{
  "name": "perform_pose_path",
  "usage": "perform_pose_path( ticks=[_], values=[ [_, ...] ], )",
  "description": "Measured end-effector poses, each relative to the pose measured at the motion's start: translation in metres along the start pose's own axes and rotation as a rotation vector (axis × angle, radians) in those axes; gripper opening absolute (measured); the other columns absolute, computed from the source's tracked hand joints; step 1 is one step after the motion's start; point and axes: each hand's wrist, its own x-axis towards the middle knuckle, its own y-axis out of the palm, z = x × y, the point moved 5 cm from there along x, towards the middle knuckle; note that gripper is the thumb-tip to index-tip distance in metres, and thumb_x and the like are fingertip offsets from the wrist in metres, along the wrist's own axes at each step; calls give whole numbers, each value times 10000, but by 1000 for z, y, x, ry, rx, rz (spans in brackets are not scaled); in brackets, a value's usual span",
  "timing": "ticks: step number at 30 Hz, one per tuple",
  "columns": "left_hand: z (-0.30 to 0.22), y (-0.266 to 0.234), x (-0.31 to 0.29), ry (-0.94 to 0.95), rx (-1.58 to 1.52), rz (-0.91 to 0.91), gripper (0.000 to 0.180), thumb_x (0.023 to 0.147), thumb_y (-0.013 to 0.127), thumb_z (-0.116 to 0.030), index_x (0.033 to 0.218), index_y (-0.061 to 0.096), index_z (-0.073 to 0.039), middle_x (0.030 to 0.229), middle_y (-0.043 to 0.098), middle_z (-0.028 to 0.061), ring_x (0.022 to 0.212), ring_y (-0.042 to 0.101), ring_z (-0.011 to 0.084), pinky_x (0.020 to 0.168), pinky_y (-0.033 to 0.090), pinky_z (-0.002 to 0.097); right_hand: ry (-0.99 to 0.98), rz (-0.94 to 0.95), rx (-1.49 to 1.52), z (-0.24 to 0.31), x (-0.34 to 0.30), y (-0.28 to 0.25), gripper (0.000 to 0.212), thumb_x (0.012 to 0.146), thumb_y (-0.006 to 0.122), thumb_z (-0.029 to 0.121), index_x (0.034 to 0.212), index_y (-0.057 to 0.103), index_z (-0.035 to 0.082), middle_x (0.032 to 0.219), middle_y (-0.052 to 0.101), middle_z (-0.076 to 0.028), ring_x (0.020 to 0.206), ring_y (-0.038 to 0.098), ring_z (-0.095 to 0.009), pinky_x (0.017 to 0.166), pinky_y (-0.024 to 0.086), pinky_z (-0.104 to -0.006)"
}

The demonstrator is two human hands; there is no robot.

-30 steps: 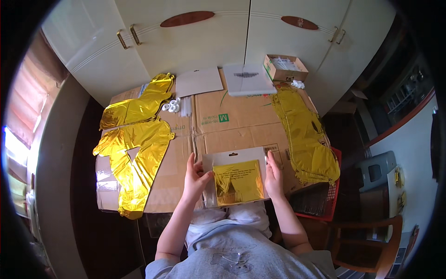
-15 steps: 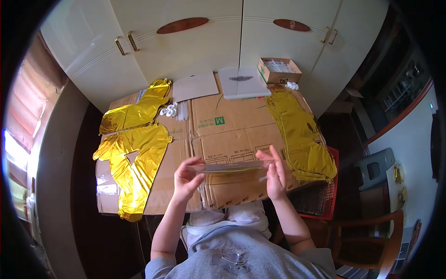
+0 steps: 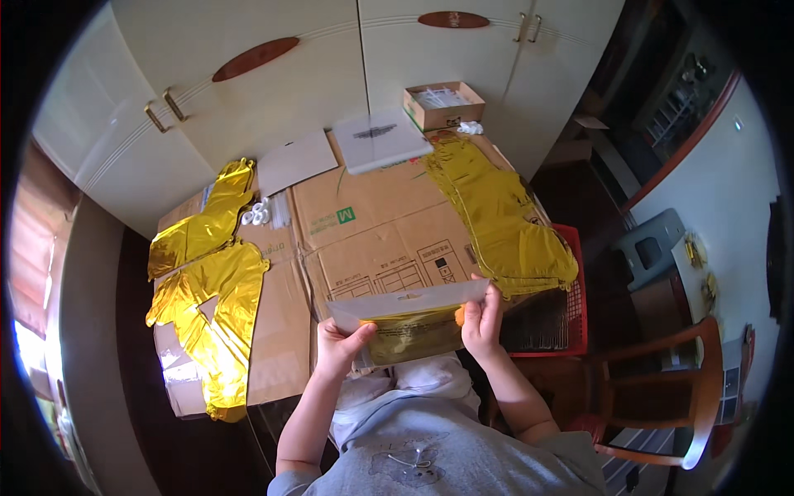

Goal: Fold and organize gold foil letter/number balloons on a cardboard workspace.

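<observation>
Between my hands, in front of my lap, is a flat clear plastic bag [image 3: 413, 337] with a pale header strip and a hang hole along its top. Gold foil shows through it. My left hand [image 3: 341, 345] is closed on the bag's left side, thumb on the front. At the other side my right hand [image 3: 482, 322] pinches the upper corner. Flat gold foil balloons [image 3: 227, 318] lie on the cardboard [image 3: 347, 248] to the left, and a stack of similar gold foil [image 3: 504, 227] lies to the right.
White ribbon rolls [image 3: 258, 213] and thin clear sticks [image 3: 282, 212] sit beside the left foil. At the back are a grey sheet [image 3: 296, 164], a stack of clear bags [image 3: 382, 149] and a small carton [image 3: 457, 116]. A red basket [image 3: 582, 310] and wooden chair [image 3: 707, 372] stand to the right.
The bag has tilted so its gold-filled face now shows, and it has come nearer to me. My right fingers have closed on its corner. The whole view has turned rightward.
</observation>
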Motion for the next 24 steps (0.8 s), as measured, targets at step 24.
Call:
perform_pose_path(
  ticks=[24],
  values=[
    [70,176,-77,994,960,1062,490,776,661,-218,1258,619,-143,1229,626,46,1159,584,205,952,456,334,943,-238,156,-12,-157,-160,317,927,585,129,1220,577,9,1106,644,-60,975,612,-169,883,488,-343]
  ],
)
